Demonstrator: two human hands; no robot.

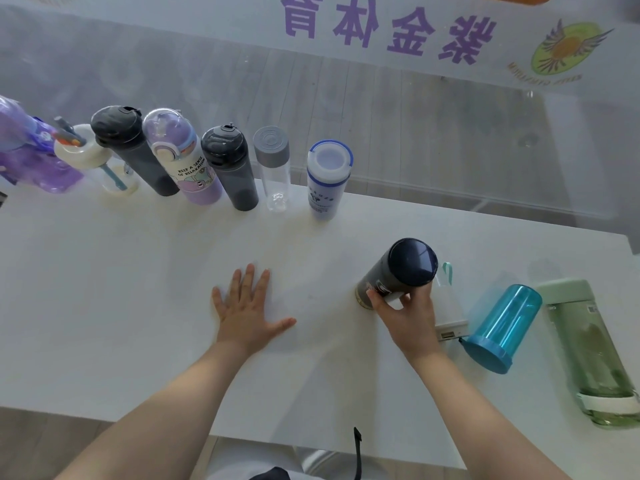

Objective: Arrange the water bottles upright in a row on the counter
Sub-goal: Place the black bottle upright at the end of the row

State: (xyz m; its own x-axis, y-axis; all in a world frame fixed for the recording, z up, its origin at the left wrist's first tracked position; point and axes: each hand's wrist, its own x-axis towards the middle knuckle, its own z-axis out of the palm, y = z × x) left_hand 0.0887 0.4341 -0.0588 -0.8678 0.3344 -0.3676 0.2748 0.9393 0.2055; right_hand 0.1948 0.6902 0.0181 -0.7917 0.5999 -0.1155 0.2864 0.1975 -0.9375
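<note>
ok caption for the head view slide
Right hand grips a dark bottle near the upright row; left hand flat.

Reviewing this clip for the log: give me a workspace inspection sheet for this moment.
Surface: white counter, faint stains.
Job's things: seven bottles upright in a back row, ending at the blue-capped bottle; dark bottle tilted; teal bottle and green bottle lying down.
Clutter: white power bank.
Grippers: left hand flat on the counter; right hand grips the dark bottle.
Cables: black strap at the front edge.
Surroundings: glass wall with purple lettering.
</note>
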